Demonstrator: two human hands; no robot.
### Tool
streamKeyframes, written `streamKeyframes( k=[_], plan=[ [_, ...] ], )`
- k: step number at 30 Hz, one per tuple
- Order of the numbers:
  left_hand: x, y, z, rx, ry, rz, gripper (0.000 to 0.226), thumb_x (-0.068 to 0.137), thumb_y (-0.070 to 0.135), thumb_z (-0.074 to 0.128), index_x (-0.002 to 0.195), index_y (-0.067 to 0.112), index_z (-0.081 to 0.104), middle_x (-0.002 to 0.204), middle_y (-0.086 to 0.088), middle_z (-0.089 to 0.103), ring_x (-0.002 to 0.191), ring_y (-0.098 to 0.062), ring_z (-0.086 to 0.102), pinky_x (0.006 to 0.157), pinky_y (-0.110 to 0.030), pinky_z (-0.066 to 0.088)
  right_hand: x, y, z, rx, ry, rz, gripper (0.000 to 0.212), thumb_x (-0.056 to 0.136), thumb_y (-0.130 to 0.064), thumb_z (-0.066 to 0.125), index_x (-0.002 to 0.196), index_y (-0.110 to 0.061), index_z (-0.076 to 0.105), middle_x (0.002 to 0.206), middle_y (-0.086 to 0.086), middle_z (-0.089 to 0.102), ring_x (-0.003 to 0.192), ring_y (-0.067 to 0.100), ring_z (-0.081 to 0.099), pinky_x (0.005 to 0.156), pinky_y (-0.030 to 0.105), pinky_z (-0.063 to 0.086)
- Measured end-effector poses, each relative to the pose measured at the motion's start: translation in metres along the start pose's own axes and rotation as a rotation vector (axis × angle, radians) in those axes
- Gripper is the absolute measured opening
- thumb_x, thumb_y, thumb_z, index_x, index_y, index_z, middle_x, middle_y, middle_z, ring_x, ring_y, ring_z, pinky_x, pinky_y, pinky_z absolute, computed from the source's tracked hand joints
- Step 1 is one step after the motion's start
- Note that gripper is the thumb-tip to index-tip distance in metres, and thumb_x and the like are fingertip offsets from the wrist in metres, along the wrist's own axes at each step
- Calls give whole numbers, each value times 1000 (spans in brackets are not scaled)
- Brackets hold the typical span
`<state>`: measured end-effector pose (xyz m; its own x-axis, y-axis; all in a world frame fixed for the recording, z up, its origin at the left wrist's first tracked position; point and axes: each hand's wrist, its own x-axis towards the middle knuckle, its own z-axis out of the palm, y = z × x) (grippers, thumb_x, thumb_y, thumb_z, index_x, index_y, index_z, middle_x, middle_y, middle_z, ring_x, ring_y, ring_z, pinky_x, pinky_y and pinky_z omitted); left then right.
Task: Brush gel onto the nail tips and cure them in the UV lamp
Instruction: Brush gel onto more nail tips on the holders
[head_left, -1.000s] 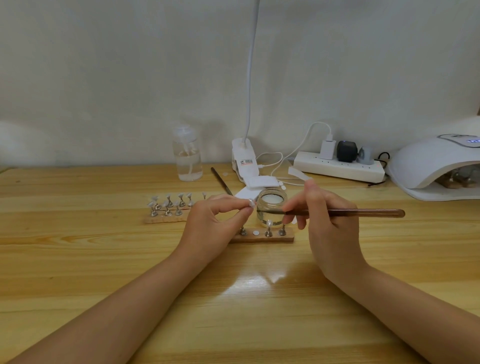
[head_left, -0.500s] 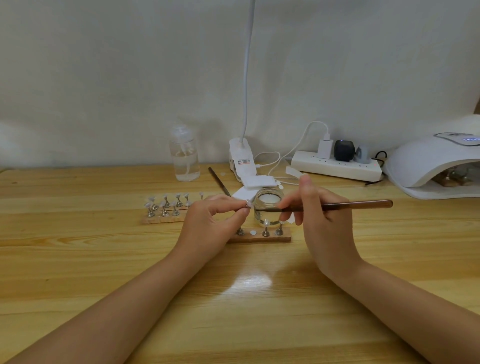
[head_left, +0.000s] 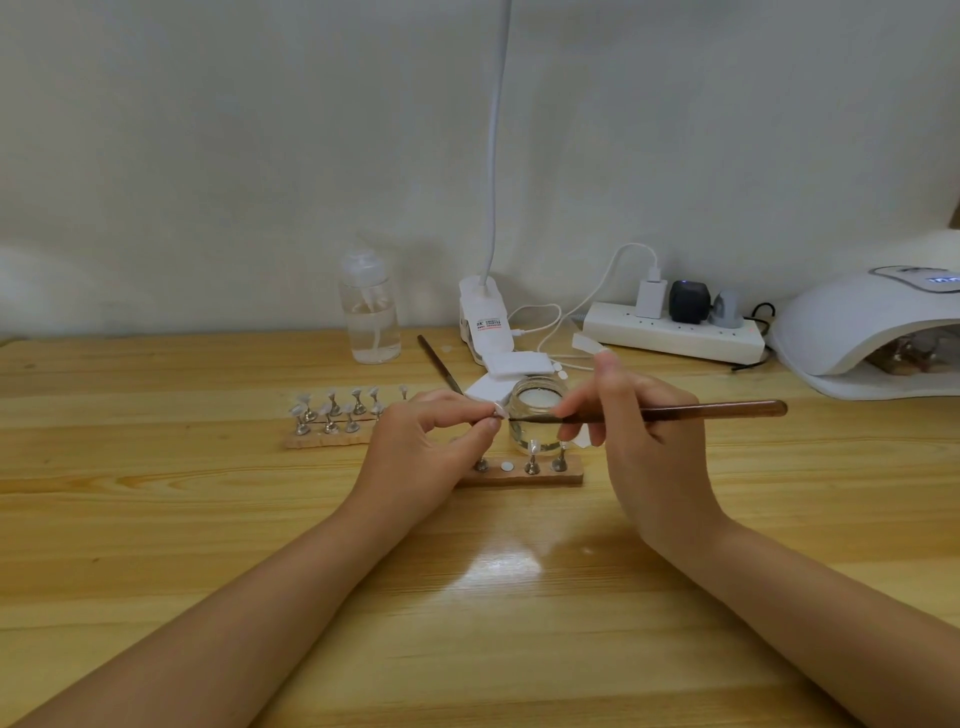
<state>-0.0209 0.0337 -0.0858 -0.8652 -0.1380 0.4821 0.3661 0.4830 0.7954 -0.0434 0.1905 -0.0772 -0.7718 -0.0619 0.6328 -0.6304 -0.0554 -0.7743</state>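
Note:
My left hand (head_left: 423, 452) pinches a small clear nail tip (head_left: 497, 410) between thumb and forefinger, above the near wooden stand (head_left: 519, 475). My right hand (head_left: 644, 447) grips a brown brush (head_left: 675, 412) held level, and the brush's dark bristles touch the nail tip. Behind the brush sits an open glass jar of gel (head_left: 537, 410). A second wooden stand (head_left: 332, 421) at the left carries several nail tips on metal pegs. The white UV lamp (head_left: 872, 332) stands at the far right, with something dim inside its opening.
A clear pump bottle (head_left: 370, 312) stands at the back. A white clip lamp (head_left: 485, 322), white pads (head_left: 514, 364), a spare brush (head_left: 439, 364) and a power strip (head_left: 675, 332) with plugs and cables lie behind the jar. The wooden table (head_left: 156, 519) runs to the wall.
Both hands have stayed almost in place; the brush has shifted slightly along the nail tip. The view has drifted a little.

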Motion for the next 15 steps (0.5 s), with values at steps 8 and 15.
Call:
streamKeyframes(
  k=[8,15],
  plan=[
    [-1,0,0,1,6,-2,18,77,6,69,85,22,72,77,12,66,80,0,59,79,-8,42,0,0,4,-101,-101,-57,30,87,-28,46,75,-12,67,67,-13,62,63,-9,58,60,4,40],
    [-1,1,-1,-4,13,9,21,77,7,69,80,27,70,78,14,67,82,3,60,79,-5,41,2,-1,-2,-43,-19,-34,39,90,-27,45,61,-11,66,52,-3,60,48,2,55,53,8,39]
  ],
)
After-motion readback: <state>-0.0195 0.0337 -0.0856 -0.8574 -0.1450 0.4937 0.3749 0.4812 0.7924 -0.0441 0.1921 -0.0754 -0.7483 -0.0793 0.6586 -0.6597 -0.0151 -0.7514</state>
